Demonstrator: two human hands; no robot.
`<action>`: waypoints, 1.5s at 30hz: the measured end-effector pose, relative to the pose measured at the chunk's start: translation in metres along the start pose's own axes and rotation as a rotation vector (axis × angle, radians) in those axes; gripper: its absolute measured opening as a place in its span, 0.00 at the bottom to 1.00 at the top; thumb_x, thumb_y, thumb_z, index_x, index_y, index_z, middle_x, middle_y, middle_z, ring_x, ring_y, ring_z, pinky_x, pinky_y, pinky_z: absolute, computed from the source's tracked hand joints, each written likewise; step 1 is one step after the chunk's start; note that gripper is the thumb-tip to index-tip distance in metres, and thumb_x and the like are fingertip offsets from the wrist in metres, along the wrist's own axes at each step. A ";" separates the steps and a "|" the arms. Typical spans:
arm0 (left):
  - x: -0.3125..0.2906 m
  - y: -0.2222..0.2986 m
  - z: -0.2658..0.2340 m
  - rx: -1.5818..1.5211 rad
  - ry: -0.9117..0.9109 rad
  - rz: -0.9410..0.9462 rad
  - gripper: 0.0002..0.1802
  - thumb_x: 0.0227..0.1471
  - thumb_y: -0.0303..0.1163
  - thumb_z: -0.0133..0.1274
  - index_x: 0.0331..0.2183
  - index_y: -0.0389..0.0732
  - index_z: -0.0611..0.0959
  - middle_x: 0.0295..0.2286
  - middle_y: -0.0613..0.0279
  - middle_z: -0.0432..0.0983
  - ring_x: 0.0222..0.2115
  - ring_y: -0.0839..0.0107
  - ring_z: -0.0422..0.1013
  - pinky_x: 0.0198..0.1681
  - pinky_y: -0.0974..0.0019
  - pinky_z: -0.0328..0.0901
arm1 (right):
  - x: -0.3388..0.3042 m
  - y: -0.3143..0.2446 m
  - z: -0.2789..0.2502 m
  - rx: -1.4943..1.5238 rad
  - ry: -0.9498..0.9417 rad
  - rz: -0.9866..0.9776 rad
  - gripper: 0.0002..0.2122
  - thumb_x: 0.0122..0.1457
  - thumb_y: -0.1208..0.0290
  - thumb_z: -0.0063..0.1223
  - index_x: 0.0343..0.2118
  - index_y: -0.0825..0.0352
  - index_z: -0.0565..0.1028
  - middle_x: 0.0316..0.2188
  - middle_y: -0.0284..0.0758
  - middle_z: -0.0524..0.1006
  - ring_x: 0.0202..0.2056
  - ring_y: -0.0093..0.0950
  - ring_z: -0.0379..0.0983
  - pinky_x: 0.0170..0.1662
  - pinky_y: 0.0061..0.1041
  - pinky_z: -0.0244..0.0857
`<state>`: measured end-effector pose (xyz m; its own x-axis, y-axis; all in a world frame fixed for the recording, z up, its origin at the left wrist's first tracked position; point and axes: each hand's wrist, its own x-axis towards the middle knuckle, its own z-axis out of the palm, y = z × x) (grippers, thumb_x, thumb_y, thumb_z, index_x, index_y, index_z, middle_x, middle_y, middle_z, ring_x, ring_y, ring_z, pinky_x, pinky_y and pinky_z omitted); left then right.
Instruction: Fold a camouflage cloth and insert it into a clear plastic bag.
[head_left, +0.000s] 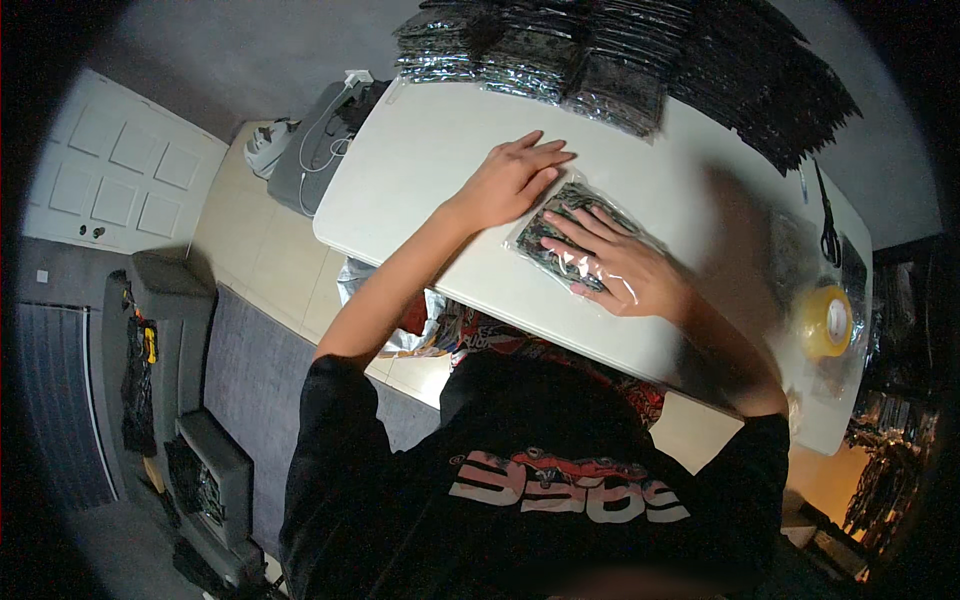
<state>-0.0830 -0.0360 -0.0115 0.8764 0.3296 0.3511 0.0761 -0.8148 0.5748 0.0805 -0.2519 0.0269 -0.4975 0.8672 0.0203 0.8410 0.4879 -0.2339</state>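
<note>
A clear plastic bag with folded dark patterned cloth inside lies flat near the front edge of the white table. My right hand rests on top of it, palm down with the fingers spread. Just left of the bag, my left hand lies on the tabletop, its fingers stretched out and the thumb close to the bag's upper left corner. Neither hand grips anything. Part of the bag's right side is hidden under my right hand.
Stacks of dark packed bags line the table's far side. At the right stand a roll of clear yellowish tape and black-handled scissors. A grey sofa and a white door are off to the left.
</note>
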 end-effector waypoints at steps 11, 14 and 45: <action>0.022 -0.015 0.004 0.069 -0.024 0.072 0.07 0.61 0.38 0.60 0.40 0.51 0.88 0.51 0.65 0.77 0.56 0.58 0.67 0.63 0.52 0.55 | -0.004 -0.001 0.008 -0.044 0.036 0.029 0.34 0.70 0.52 0.49 0.74 0.61 0.56 0.76 0.44 0.50 0.74 0.50 0.48 0.77 0.53 0.37; 0.026 -0.011 0.003 0.080 -0.046 0.067 0.07 0.61 0.38 0.60 0.40 0.51 0.88 0.50 0.65 0.77 0.55 0.59 0.67 0.63 0.52 0.55 | -0.005 0.003 0.005 0.026 0.009 0.015 0.35 0.70 0.53 0.50 0.75 0.60 0.55 0.76 0.44 0.50 0.74 0.50 0.49 0.77 0.54 0.38; 0.022 -0.008 0.004 0.113 -0.031 0.082 0.04 0.58 0.32 0.59 0.36 0.51 0.87 0.50 0.68 0.76 0.54 0.59 0.65 0.61 0.53 0.55 | -0.003 -0.003 -0.008 0.012 0.119 0.108 0.40 0.56 0.58 0.65 0.67 0.74 0.63 0.73 0.47 0.57 0.74 0.46 0.51 0.75 0.48 0.46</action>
<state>-0.0628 -0.0236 -0.0113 0.8961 0.2458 0.3696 0.0547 -0.8875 0.4576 0.0813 -0.2550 0.0358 -0.3751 0.9205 0.1092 0.8852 0.3907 -0.2527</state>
